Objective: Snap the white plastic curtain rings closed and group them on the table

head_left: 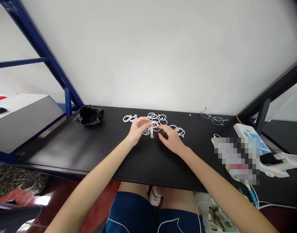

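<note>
- The pile of white plastic rings (162, 122) lies on a matte black tabletop (107, 152), a few rings set just apart on either side.
- At the pile's near edge, the left hand (138, 127) pinches a white plastic ring piece (152, 132) between thumb and fingertips.
- Right of that piece, the right hand (172, 139) is loosely curved, thumb parted from the fingers; I cannot tell whether its fingertips touch any ring.
- Behind the pile rises a plain white wall (138, 55).
- Left of it sits a crumpled black plastic bag (90, 116), and farther left a blue metal frame (53, 71).
- Right of it lie wire-rimmed eyeglasses (217, 120) and a white power strip (252, 137), its blue-panel markings too small to read.
- Nearer than the strip, pixelation hides a phone's screen.
- Below and left, reddish flooring (97, 197) shows.
</note>
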The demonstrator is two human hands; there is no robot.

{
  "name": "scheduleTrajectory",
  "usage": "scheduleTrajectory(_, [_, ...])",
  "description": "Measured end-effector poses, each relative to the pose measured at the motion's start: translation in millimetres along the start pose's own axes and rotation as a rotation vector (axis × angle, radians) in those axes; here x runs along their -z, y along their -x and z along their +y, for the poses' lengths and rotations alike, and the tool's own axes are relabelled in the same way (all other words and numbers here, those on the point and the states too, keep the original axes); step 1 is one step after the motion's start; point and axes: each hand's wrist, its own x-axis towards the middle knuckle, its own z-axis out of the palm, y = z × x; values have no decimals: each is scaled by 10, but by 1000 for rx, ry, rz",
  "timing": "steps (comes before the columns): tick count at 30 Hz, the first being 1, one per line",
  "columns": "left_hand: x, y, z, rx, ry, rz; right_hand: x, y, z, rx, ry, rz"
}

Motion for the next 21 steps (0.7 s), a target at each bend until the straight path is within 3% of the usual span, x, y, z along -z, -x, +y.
scheduleTrajectory(10, [20,17,7,163,134,-119,-63,-35,48,-371,-594,2])
scheduleTrajectory(17, [30,13,-4,241,172,-147,-53,-43,-4,-336,-629,-206])
scheduleTrajectory(21, [31,13,-10,253,200,-157,-90,-33,-23,-333,-660,-200])
